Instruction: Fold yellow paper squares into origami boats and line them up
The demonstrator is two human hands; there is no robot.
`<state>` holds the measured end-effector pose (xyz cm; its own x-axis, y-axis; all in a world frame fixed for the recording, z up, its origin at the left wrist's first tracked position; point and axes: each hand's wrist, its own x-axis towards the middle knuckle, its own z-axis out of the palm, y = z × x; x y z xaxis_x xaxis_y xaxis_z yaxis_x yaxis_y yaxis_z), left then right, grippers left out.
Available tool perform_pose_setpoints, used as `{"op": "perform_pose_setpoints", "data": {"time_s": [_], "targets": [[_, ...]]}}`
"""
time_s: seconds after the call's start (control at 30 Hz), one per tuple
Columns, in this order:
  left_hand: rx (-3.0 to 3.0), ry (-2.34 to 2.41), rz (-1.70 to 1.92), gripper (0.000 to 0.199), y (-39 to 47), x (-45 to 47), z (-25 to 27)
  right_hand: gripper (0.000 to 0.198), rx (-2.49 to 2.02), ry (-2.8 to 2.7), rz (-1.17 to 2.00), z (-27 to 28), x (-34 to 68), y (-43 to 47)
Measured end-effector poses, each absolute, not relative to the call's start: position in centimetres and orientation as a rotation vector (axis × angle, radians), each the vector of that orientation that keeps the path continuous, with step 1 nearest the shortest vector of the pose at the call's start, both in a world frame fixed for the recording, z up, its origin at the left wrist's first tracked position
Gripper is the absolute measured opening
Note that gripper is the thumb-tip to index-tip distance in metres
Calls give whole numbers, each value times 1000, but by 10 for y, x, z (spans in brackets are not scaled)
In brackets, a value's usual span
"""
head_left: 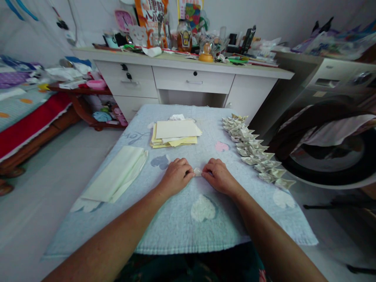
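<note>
Between my two hands, over the middle of the cloth-covered table [176,223], is a small piece of folded pale paper [197,172]. My left hand [179,175] pinches its left end, thumb against fingers. On the opposite end, my right hand [217,175] has its fingers closed in the same way. The fingers hide much of the paper. Beyond them lies a stack of cream and yellow paper sheets [175,130]. Left of my left hand is a large folded pale green sheet [114,172]. Several folded paper boats [249,147] stand in rows along the table's right side.
A white desk [194,70] stands behind the table, with a jar [184,36], a pink clock [123,20] and clutter on top. At right is a washing machine [331,78] with clothes hanging from its door opening. A bed [32,121] is at left.
</note>
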<state>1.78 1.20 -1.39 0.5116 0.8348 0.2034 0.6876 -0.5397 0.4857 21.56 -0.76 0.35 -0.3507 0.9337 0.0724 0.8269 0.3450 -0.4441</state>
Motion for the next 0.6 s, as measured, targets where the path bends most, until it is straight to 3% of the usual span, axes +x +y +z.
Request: {"op": "perform_pose_setpoints", "data": {"time_s": [0.23, 0.6], "targets": [[2405, 1342, 606, 20, 13, 18, -14, 17, -1695, -2305, 471, 5, 213, -7], [2412, 1389, 564, 11, 12, 19, -14, 16, -1809, -2283, 430, 2, 208, -6]]}}
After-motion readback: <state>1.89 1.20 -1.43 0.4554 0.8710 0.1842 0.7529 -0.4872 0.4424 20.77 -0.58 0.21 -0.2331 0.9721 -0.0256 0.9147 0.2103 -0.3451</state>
